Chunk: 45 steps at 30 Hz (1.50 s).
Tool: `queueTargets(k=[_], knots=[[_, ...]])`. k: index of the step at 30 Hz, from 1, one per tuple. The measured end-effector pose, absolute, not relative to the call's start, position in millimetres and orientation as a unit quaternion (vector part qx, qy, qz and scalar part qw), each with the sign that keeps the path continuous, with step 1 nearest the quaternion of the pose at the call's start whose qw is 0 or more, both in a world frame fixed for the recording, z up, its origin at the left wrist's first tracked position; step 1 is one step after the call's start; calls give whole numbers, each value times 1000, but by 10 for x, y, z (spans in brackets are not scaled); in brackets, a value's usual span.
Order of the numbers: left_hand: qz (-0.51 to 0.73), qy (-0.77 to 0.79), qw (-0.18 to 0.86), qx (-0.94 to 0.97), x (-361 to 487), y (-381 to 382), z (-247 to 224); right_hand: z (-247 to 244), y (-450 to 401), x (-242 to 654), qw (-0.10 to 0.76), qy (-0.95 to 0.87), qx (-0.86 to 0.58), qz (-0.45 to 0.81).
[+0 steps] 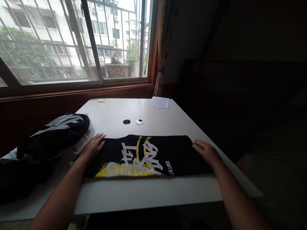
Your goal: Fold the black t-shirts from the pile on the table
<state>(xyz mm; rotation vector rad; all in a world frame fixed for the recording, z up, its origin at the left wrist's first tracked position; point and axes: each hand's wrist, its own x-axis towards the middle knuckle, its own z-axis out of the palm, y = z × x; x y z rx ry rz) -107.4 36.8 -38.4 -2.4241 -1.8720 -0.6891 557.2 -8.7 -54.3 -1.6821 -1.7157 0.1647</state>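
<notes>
A black garment [182, 151] with yellow and white print lies flat on the white table, folded into a wide strip. My left hand [93, 146] rests at its left end, fingers extended over the upper left corner. At the right end, my right hand [205, 151] has its fingers stretched out and touches the upper right corner. Neither hand is wrapped round the cloth.
The white table [148, 194] has a dark round hole and a white disc [139, 121] beyond the garment. Papers [159, 102] and a yellow note [101, 100] lie at the far edge. Dark clothing [45, 143] is heaped on the left, under a barred window.
</notes>
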Motion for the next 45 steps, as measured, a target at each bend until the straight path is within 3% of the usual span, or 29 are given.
queueTargets(k=[37,45], knots=[[-235,-612,-29,-755,-1071,355,-307,-494,-133,5545,365,-676,-636,72],[-278,-460,21,-843,-585,100,82,-444,-151,5500,368,-678,-632,69]])
